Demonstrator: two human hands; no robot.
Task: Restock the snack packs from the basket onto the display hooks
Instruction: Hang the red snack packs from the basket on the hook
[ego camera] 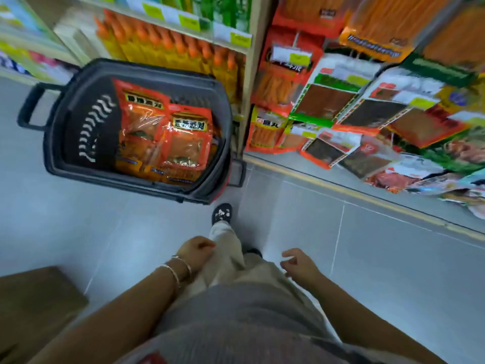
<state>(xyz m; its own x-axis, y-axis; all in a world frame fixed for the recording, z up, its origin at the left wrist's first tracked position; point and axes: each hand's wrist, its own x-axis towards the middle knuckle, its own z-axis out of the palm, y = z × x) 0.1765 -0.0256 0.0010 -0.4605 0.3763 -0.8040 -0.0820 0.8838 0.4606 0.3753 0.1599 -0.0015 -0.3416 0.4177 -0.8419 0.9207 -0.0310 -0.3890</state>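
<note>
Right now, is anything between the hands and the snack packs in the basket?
Nothing visible. The basket stands open-topped on the floor, with the snack packs lying uncovered inside. Between it and the empty left hand and right hand there is only floor and the person's foot.

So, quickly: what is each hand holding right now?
Left hand: open, loosely curled, holding nothing.
Right hand: open, loosely curled, holding nothing.

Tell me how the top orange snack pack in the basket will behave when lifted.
Probably floppy: the snack pack is a thin, flat film pouch with creases. Likely slippery, since its surface shines. It lies loose atop other packs in the basket, so it should lift freely.
</note>
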